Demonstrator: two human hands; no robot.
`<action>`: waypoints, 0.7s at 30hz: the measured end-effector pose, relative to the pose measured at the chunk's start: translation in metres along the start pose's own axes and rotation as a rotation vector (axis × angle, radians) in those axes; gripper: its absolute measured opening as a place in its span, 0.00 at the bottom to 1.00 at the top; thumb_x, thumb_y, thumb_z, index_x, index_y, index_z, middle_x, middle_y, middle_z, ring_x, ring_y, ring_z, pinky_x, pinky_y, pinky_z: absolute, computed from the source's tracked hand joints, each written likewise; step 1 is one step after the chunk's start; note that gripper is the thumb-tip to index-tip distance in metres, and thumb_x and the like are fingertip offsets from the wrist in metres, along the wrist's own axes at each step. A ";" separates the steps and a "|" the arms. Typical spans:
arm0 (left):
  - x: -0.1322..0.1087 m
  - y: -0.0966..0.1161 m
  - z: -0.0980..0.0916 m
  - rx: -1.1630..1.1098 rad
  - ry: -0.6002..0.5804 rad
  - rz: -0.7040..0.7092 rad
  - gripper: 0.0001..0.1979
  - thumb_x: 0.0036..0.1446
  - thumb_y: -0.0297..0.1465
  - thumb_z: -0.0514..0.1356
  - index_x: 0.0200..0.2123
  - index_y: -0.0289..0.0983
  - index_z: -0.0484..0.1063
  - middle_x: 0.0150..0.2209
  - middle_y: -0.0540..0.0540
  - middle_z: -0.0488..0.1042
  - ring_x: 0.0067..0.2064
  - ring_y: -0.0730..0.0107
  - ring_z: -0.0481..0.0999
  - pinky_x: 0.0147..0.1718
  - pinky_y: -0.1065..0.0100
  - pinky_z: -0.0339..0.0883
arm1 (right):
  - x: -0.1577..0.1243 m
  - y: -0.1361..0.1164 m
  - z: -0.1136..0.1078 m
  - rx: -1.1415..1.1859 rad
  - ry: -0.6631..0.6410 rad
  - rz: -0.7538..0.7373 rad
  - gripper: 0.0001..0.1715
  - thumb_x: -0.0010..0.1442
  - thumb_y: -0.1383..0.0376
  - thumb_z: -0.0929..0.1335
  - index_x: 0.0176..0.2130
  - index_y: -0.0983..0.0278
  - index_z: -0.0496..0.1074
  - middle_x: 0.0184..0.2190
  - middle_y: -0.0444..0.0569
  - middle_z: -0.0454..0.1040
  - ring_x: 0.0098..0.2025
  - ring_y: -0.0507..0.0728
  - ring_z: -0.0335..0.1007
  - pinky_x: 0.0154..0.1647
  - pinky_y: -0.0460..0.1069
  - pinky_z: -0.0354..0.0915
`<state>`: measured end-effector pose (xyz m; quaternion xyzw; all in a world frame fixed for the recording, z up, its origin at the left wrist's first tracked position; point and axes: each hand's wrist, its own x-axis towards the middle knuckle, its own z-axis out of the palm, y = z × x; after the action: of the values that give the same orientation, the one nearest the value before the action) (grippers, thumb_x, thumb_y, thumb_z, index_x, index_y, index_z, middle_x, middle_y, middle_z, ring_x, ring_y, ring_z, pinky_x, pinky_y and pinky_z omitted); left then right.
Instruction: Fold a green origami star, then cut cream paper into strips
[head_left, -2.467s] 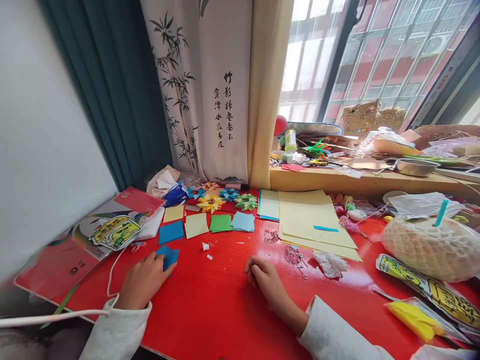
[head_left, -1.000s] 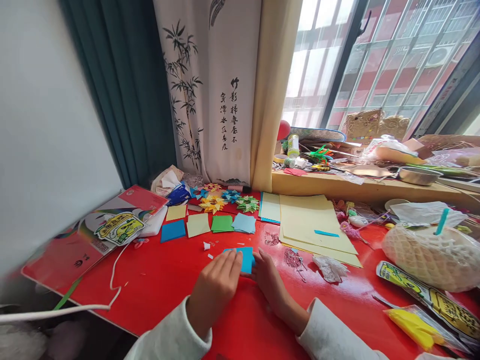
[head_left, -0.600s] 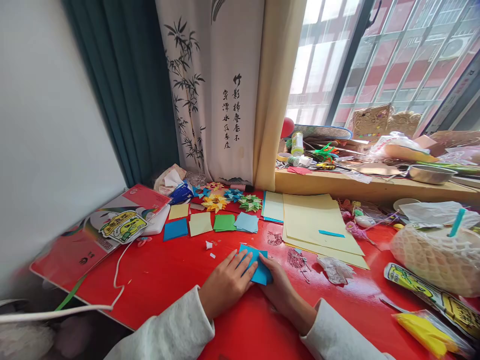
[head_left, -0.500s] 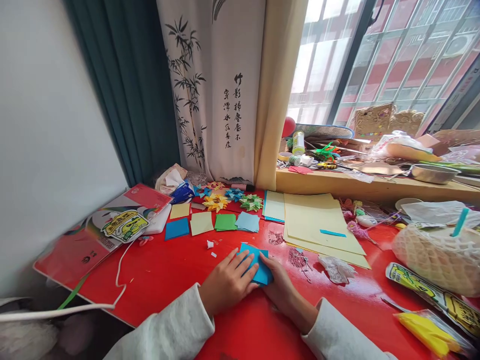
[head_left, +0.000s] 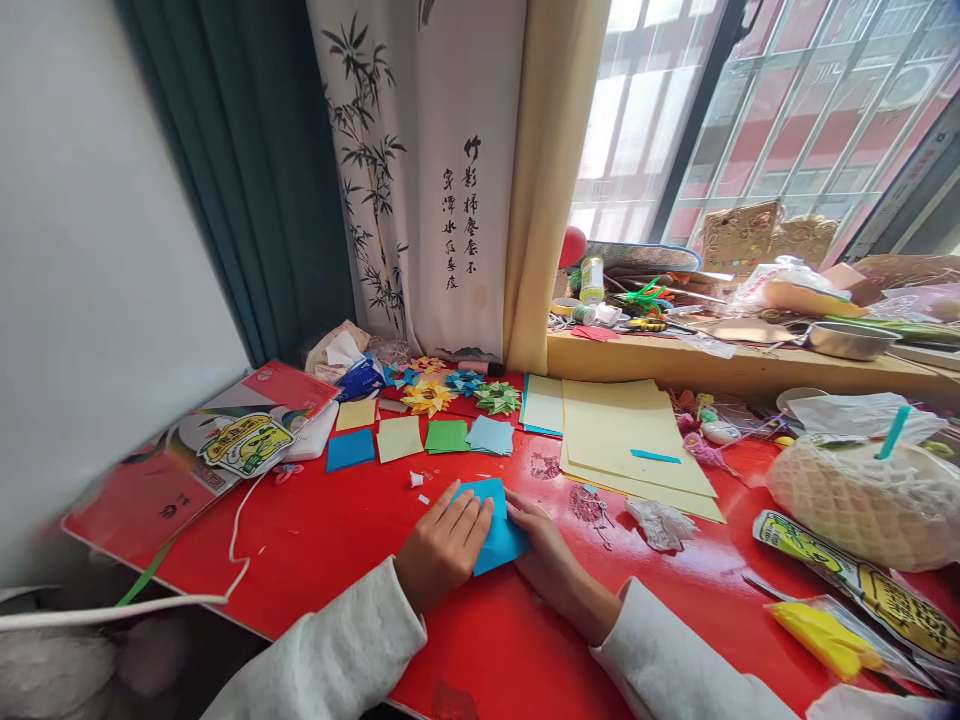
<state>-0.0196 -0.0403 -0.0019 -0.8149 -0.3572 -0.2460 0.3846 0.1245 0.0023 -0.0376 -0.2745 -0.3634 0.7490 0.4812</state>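
Your red bench has lg. cream sheets at back R. Your L hand & R hand are both clamped on the blue paper over mid-bench, L fingers across its face, R at its right edge. Prob. part-folded: bright blue, creased across, lower half angled. Approx. 5 paper stars at back look done; sq. stacks just before them look unfolded.

Head cam looked fwd & down over desk, fairly close; L hand & R hand sat low ctr, window upper R of frame.
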 end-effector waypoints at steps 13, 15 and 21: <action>0.000 0.012 -0.001 -0.089 -0.066 0.234 0.12 0.55 0.22 0.51 0.43 0.25 0.67 0.38 0.39 0.75 0.42 0.62 0.73 0.41 0.63 0.68 | -0.003 -0.003 -0.001 0.110 0.015 -0.026 0.23 0.50 0.59 0.66 0.47 0.56 0.61 0.34 0.42 0.70 0.28 0.50 0.64 0.30 0.46 0.61; 0.001 0.011 0.000 -0.106 -0.074 0.237 0.12 0.55 0.22 0.51 0.42 0.24 0.67 0.38 0.37 0.74 0.44 0.60 0.72 0.40 0.63 0.69 | -0.004 -0.003 0.000 0.111 0.017 -0.024 0.19 0.50 0.59 0.66 0.44 0.57 0.63 0.32 0.42 0.69 0.27 0.49 0.63 0.29 0.45 0.60; 0.002 0.011 0.004 -0.127 -0.070 0.217 0.12 0.56 0.22 0.49 0.42 0.25 0.67 0.40 0.36 0.74 0.46 0.60 0.71 0.40 0.65 0.70 | -0.002 -0.001 0.001 0.145 0.051 -0.013 0.11 0.50 0.59 0.66 0.31 0.63 0.64 0.25 0.41 0.65 0.24 0.48 0.57 0.25 0.44 0.58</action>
<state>-0.0098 -0.0409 -0.0081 -0.8794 -0.2641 -0.1966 0.3440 0.1251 0.0002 -0.0361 -0.2556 -0.2978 0.7629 0.5138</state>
